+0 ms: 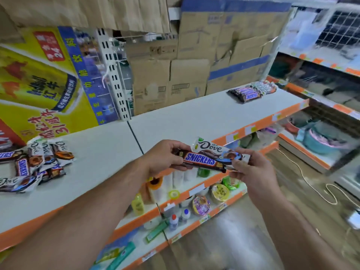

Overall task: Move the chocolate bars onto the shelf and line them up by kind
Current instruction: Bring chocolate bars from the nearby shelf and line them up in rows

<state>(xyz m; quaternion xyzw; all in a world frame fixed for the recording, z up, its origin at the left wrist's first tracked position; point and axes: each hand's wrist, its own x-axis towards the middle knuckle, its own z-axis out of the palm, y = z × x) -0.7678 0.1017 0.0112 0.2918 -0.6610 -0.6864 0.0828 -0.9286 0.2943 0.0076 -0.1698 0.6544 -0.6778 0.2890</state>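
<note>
While both bars are held in front of the white shelf (194, 117), just above its orange front edge, they overlap along their length. Snickers bar (199, 162): dark brown wrapper, blue lettering on a white panel, lying in front. Dove bar (211, 148): white wrapper with dark script and a chocolate picture, lying behind and partly covered by the first. Left hand (163, 158): fingers curled round the left end of the Snickers bar, thumb on its upper edge. Right hand (251, 172): thumb and fingers (245, 152) pinch the right end of the Dove bar; contact with the Snickers bar cannot be told. Neither bar touches the shelf. At the left end of the shelf a loose pile (33, 164) of both kinds lies mixed and overlapping. At the far right end a tidy row (251, 92) lies flat, dark Snickers wrappers side by side nearest, lighter wrappers beyond them, too blurred to read. Cardboard boxes (175, 78) stand along the back
</note>
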